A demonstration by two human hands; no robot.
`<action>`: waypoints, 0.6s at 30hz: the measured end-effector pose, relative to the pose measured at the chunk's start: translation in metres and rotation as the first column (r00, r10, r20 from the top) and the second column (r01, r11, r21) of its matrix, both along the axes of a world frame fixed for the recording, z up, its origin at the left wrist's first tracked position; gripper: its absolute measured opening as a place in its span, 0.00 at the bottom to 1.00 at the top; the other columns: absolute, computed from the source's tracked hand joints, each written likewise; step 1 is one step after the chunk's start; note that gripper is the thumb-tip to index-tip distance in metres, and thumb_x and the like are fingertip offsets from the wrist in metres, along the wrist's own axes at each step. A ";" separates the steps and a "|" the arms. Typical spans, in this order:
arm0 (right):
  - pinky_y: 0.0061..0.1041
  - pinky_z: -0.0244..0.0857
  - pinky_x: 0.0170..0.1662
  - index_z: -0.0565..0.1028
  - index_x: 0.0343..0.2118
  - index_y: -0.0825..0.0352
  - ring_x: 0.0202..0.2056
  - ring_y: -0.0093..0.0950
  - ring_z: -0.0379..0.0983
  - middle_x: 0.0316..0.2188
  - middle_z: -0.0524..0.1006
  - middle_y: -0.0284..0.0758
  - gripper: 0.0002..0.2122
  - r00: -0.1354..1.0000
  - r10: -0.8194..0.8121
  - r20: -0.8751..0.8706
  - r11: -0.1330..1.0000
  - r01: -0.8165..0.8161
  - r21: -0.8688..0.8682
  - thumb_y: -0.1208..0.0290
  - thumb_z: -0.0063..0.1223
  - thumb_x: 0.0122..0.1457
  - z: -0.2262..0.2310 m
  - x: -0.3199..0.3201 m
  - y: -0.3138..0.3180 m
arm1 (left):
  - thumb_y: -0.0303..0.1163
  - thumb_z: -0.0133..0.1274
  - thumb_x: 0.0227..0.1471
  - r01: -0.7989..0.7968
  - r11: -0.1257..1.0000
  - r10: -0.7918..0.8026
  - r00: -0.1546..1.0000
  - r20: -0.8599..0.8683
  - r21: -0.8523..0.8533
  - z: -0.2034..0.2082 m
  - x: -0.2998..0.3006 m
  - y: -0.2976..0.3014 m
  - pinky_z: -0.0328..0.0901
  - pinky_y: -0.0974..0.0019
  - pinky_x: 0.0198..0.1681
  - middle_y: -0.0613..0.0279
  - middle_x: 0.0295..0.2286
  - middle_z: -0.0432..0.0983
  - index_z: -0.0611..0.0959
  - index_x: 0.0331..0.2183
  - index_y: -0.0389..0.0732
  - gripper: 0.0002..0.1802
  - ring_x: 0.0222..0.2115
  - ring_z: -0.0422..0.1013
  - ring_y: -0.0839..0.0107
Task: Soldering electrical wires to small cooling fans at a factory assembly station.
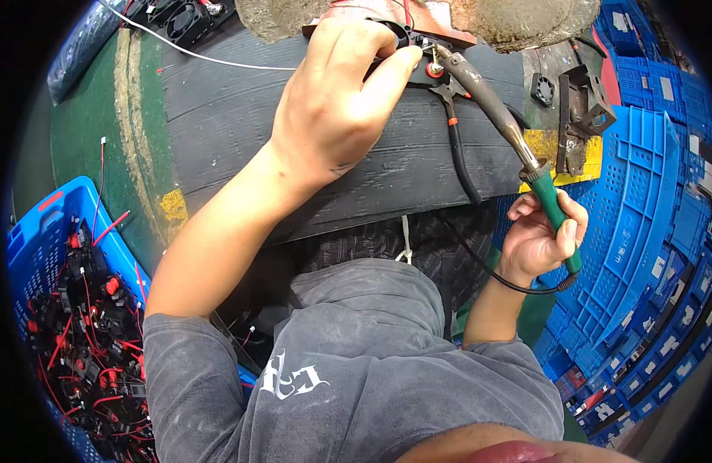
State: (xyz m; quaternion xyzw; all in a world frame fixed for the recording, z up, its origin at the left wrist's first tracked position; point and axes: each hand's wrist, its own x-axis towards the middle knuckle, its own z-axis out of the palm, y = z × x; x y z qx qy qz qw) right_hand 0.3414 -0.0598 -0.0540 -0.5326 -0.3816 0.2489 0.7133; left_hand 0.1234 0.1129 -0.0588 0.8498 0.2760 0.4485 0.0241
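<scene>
My right hand point(539, 239) is wrapped round the green handle of a soldering iron point(555, 204). The iron slants up and left, its bent tip close to a small black part with a red ring point(434, 70) at the table's far side. Beside that tip, my left hand point(333, 92) is closed, thumb and forefinger pinched together at the edge of a round black part point(394, 31). Whatever sits between those fingers is too small or hidden to name. Pliers point(455, 135) with black handles and orange bands lie just below the part.
A blue crate point(82, 193) full of black parts with red wires stands at the left. Black fans point(187, 25) lie at the far left of the black mat point(232, 116). A small fan point(542, 89) and rusty metal bracket point(583, 116) are at the right, beside stacked blue crates point(630, 208).
</scene>
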 end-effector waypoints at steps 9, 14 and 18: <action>0.28 0.67 0.19 0.72 0.40 0.69 0.21 0.35 0.73 0.28 0.77 0.50 0.18 0.999 -0.047 0.019 0.998 0.048 -0.040 0.57 0.45 0.58 0.004 -0.002 0.002 | 0.17 0.56 0.35 -0.011 1.000 0.011 0.999 -0.033 -0.001 0.001 -0.001 0.000 0.63 0.65 0.36 0.61 0.30 0.70 0.84 0.37 0.36 0.20 0.32 0.66 0.63; 0.28 0.66 0.19 0.71 0.40 0.69 0.20 0.35 0.72 0.25 0.76 0.49 0.19 0.996 -0.086 0.029 0.994 0.088 -0.058 0.56 0.44 0.58 0.004 -0.003 0.004 | 0.18 0.54 0.34 -0.021 1.000 0.021 0.998 -0.051 0.003 0.001 -0.001 0.000 0.63 0.65 0.37 0.61 0.31 0.70 0.84 0.37 0.36 0.21 0.33 0.66 0.63; 0.28 0.66 0.19 0.71 0.40 0.69 0.20 0.35 0.72 0.26 0.76 0.49 0.19 0.997 -0.081 0.017 0.995 0.081 -0.049 0.56 0.44 0.58 0.004 -0.002 0.002 | 0.18 0.54 0.34 -0.022 1.000 0.022 0.998 -0.054 -0.005 0.004 -0.002 0.000 0.62 0.64 0.36 0.60 0.31 0.69 0.84 0.37 0.36 0.21 0.33 0.66 0.63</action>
